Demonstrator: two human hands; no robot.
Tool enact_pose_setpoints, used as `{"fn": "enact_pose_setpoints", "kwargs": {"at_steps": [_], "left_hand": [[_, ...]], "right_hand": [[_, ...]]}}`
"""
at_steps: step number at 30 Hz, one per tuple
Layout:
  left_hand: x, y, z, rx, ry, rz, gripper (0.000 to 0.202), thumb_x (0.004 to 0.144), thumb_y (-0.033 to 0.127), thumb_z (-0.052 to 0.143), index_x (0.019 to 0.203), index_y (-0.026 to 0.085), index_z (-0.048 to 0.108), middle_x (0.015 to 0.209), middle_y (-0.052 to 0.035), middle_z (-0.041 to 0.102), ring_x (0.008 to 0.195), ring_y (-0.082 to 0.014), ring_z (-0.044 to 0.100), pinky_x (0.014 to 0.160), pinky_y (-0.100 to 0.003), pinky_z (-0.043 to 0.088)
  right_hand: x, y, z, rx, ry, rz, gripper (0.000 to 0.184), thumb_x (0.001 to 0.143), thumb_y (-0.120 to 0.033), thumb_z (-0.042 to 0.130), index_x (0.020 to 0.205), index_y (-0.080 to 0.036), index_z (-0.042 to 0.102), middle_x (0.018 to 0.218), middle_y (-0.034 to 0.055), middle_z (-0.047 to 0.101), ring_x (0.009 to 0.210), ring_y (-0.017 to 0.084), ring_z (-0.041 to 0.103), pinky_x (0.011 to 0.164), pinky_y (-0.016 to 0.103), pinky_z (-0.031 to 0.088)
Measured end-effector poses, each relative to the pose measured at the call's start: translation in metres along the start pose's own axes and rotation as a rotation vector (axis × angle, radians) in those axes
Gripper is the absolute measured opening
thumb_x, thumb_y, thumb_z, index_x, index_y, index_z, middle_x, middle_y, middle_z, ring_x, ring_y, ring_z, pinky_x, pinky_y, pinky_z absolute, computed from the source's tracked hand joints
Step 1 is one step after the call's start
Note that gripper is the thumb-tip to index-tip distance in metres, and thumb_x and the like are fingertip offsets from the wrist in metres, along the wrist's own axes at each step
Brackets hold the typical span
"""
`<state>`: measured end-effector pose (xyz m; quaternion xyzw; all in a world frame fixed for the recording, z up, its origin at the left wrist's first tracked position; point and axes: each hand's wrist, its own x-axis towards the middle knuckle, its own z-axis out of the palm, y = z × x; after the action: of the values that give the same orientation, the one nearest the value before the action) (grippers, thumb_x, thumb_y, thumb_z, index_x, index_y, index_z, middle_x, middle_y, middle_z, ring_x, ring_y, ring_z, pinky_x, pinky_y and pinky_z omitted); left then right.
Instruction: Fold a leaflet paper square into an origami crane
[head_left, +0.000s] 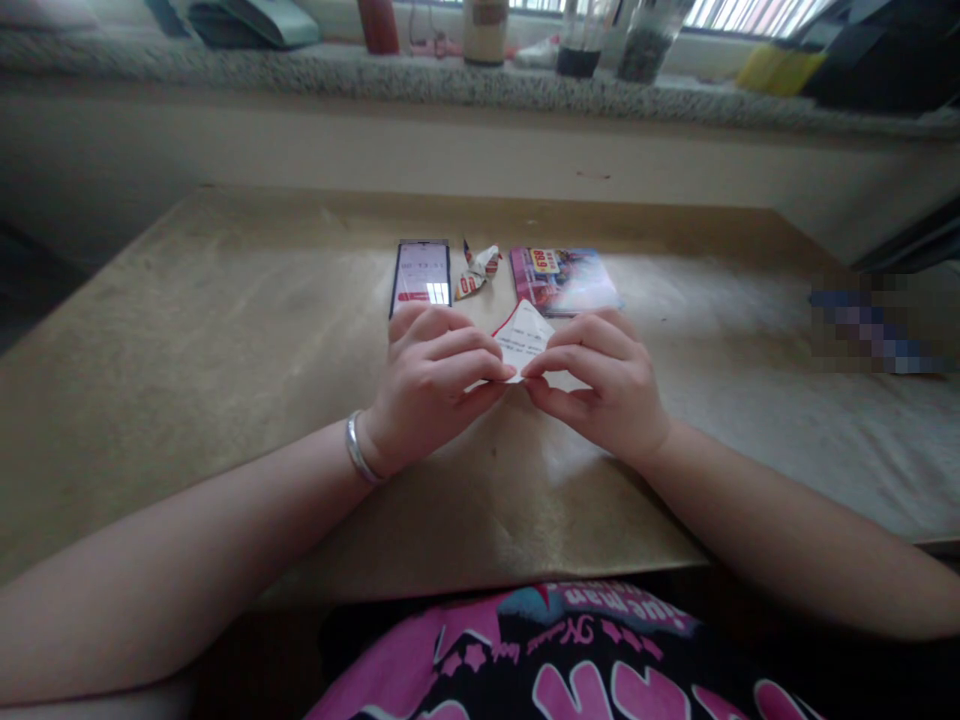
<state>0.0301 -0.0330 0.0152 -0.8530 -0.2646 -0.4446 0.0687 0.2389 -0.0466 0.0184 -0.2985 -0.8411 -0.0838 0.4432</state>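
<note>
Between my two hands is a small piece of white printed paper, folded to a point at the top with a red edge on its left. My left hand, with a silver bangle at the wrist, pinches the paper's lower left edge. From the other side my right hand pinches its lower right edge, and the fingertips of both hands nearly meet. Just beyond lies a folded paper crane of printed paper. A phone with its screen lit lies left of the crane, partly behind my left hand.
A colourful printed packet with a yellow price label lies behind my right hand. Farther right on the table is a blurred-out flat item. Bottles and jars stand along the stone windowsill at the back.
</note>
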Motion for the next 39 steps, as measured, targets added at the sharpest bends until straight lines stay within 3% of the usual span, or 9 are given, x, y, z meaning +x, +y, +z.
{"fn": "enact_pose_setpoints", "kwargs": {"at_steps": [10,31,39], "left_hand": [[-0.001,-0.005,0.003,-0.026,-0.006,-0.092,0.017,0.083,0.036,0.07,0.07,0.027,0.064,0.075,0.0057,0.071,0.08,-0.0159,0.059,0.087,-0.04,0.037],[-0.002,-0.006,0.0,-0.011,0.014,-0.069,0.015,0.082,0.034,0.072,0.071,0.026,0.063,0.077,0.0061,0.072,0.079,-0.0152,0.058,0.085,-0.038,0.036],[-0.001,-0.004,-0.001,0.017,-0.027,-0.103,0.02,0.084,0.036,0.069,0.068,0.025,0.065,0.074,0.0047,0.071,0.081,-0.0144,0.058,0.088,-0.037,0.035]], "right_hand": [[0.001,0.005,0.006,-0.023,0.029,0.06,0.006,0.08,-0.02,0.065,0.076,-0.024,0.066,0.076,-0.0003,0.063,0.072,0.015,0.056,0.069,0.033,0.046],[-0.003,0.013,0.005,-0.052,0.057,0.067,0.007,0.081,-0.018,0.064,0.078,-0.025,0.066,0.077,0.0004,0.062,0.075,0.016,0.055,0.072,0.035,0.045],[-0.003,0.012,-0.003,0.1,0.123,0.297,0.008,0.08,-0.016,0.063,0.081,-0.023,0.064,0.074,0.0008,0.061,0.071,0.015,0.056,0.057,0.03,0.043]]}}
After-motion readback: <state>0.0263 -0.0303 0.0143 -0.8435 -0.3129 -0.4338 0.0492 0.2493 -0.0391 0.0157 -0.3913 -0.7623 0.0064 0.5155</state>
